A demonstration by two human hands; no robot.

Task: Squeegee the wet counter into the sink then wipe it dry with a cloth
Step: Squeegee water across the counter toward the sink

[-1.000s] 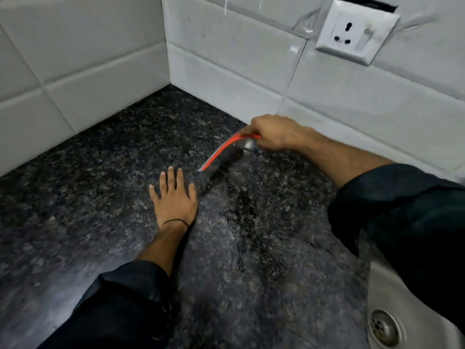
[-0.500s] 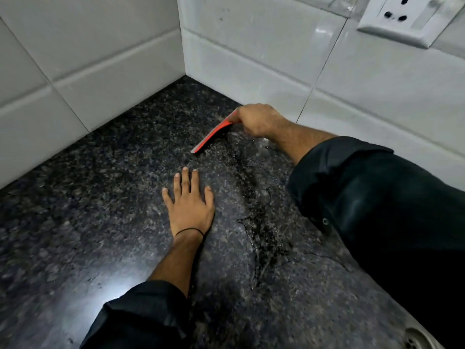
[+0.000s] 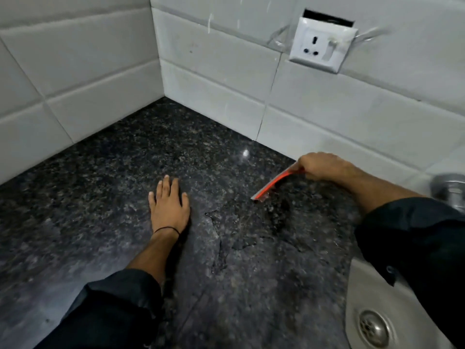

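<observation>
My right hand [image 3: 320, 166] grips a red squeegee [image 3: 273, 183] near the back wall, its blade resting on the dark speckled granite counter [image 3: 100, 197]. A film of water with ragged edges [image 3: 251, 233] spreads across the counter in front of the blade, towards the sink. My left hand [image 3: 169, 205] lies flat on the counter with fingers spread, to the left of the wet patch. The white sink [image 3: 357, 285] with its metal drain [image 3: 372, 328] shows at the bottom right, partly covered by my dark right sleeve. No cloth is in view.
White tiled walls [image 3: 214, 59] meet in a corner behind the counter. A white wall socket [image 3: 322, 46] sits on the back wall above my right hand. A metal tap part [image 3: 450, 190] juts in at the right edge.
My right hand has pulled the squeegee away from the corner, rightwards along the back wall towards the sink. My left hand stays flat on the counter. The sink is in view again.
</observation>
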